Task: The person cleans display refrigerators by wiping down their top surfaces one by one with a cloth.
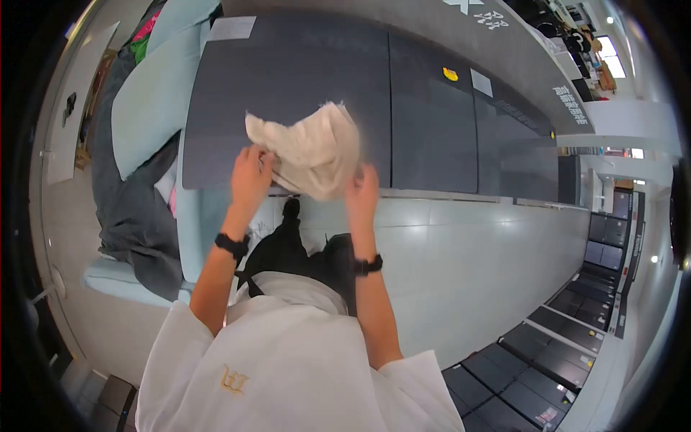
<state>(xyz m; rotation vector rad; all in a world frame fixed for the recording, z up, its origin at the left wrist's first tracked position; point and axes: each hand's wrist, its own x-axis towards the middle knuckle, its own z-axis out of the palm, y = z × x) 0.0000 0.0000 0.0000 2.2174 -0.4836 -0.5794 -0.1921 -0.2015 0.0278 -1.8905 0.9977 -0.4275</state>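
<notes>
A crumpled beige cloth (309, 147) hangs between my two hands in front of a dark grey panel (288, 68). My left hand (252, 173) has its fingers closed on the cloth's lower left side. At the lower right edge, my right hand (362, 189) grips the cloth, slightly blurred. Folds hide some of the fingertips. Both wrists carry a black band.
More dark grey panels (435, 137) continue to the right, one with a yellow sticker (450, 74). On the left stands a light blue sofa (147, 119) with a dark grey cover (133, 216). Pale floor tiles (461, 252) run beside me. Several dark units (504, 374) line the lower right.
</notes>
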